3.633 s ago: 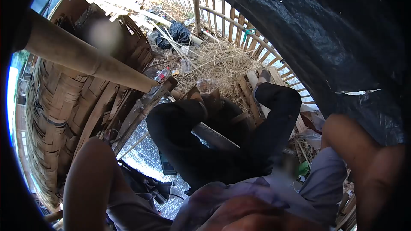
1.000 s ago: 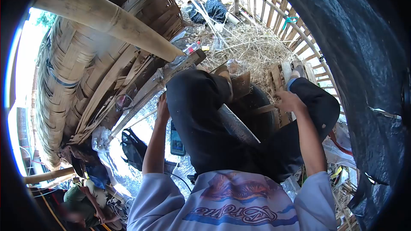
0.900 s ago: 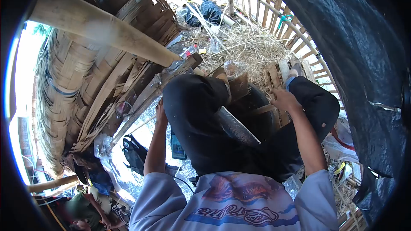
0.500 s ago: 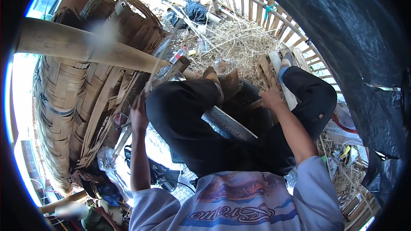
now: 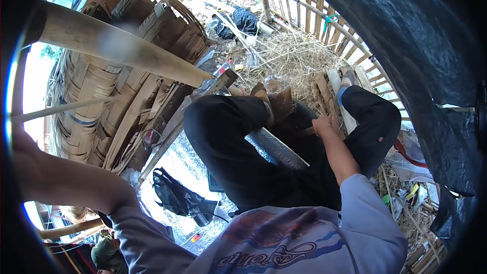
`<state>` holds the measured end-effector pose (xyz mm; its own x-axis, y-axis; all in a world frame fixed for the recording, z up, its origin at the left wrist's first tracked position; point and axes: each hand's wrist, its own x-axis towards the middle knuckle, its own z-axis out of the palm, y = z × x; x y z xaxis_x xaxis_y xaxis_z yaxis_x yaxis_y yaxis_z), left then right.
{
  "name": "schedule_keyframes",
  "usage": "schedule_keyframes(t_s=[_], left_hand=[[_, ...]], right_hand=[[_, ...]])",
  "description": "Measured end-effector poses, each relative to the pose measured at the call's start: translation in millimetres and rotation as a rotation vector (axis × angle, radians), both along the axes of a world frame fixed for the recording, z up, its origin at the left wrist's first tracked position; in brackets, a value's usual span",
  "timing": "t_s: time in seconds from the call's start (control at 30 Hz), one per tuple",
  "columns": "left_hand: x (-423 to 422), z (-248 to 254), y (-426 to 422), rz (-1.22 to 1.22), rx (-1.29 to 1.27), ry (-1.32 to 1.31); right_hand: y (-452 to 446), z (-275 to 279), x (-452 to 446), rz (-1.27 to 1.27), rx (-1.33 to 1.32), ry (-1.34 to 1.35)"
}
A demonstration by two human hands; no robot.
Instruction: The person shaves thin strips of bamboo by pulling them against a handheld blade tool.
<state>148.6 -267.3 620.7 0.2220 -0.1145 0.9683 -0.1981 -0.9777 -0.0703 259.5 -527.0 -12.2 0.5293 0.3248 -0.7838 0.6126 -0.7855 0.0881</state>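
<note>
At the far left edge, my left hand [image 5: 23, 144] is raised and partly lost in the dark rim of the view. A thin pale stick [image 5: 66, 107] extends rightward from it, across the woven bamboo. My right hand [image 5: 322, 126] is closed between my knees, around the end of a short wooden piece [image 5: 305, 132]. That piece lies over a dark round container [image 5: 304, 114]. Beside it, near my foot, stands a flat brown plate [image 5: 282, 103]. A grey, shiny-edged slab [image 5: 278, 149] lies between my thighs.
A thick bamboo pole [image 5: 122, 45] crosses the upper left before woven bamboo [image 5: 83, 89]. Dry straw [image 5: 299, 56] covers the ground ahead, near a slatted fence [image 5: 329, 18]. Black sheeting [image 5: 401, 45] hangs right. A black bag [image 5: 172, 193] lies left; another person's green cap [image 5: 108, 253] shows lower left.
My left hand has swung from beside my knee out and up to the far left with the stick. My right hand, earlier with fingers apart, has closed around the wooden piece.
</note>
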Motion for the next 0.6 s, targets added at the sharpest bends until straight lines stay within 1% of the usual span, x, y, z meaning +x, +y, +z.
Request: schedule_keyframes(t_s=[0.07,0.1,0.17,0.2,0.27,0.3,0.33,0.37,0.4,0.43,0.47,0.5,0.53,0.57,0.6], left_hand=[[1,10,-11,-0.124,-0.063,-0.063],[0,13,-14,-0.326,-0.057,-0.026],[0,14,-13,-0.533,-0.052,0.013],[3,15,-9,-0.665,-0.089,0.162],[21,5,-1,-0.837,-0.133,0.285],[32,-8,3,-0.901,-0.166,0.331],[41,-27,6,-0.947,-0.205,0.372],[51,-54,13,-0.897,-0.28,0.386],[61,-87,20,-0.847,-0.354,0.401],[70,-118,24,-0.797,-0.426,0.419],[78,-141,25,-0.746,-0.491,0.433],[84,-153,23,-0.692,-0.556,0.448],[80,-162,-5,-0.46,-0.49,0.603],[87,-181,-3,-0.635,-0.574,0.707],[93,-200,0,-0.795,-0.672,0.811]], right_hand=[[0,-2,-2,0.038,0.019,0.004],[0,-4,-2,0.034,0.019,0.001],[4,-1,-5,0.06,-0.029,0.144],[7,-6,-7,0.055,-0.029,0.14],[15,-14,-13,-0.027,0.003,0.121],[19,8,-12,-0.035,-0.002,0.119],[23,59,-11,0.034,0.014,0.144],[20,103,-7,0.102,0.028,0.17],[11,127,-5,0.091,0.016,0.173],[3,147,-2,0.054,0.082,0.173],[-4,166,4,0.02,0.15,0.166],[-14,189,10,0.01,0.144,0.163],[-27,209,13,-0.056,0.215,0.167],[-40,217,16,-0.122,0.285,0.166],[-58,211,19,-0.131,0.277,0.164]])
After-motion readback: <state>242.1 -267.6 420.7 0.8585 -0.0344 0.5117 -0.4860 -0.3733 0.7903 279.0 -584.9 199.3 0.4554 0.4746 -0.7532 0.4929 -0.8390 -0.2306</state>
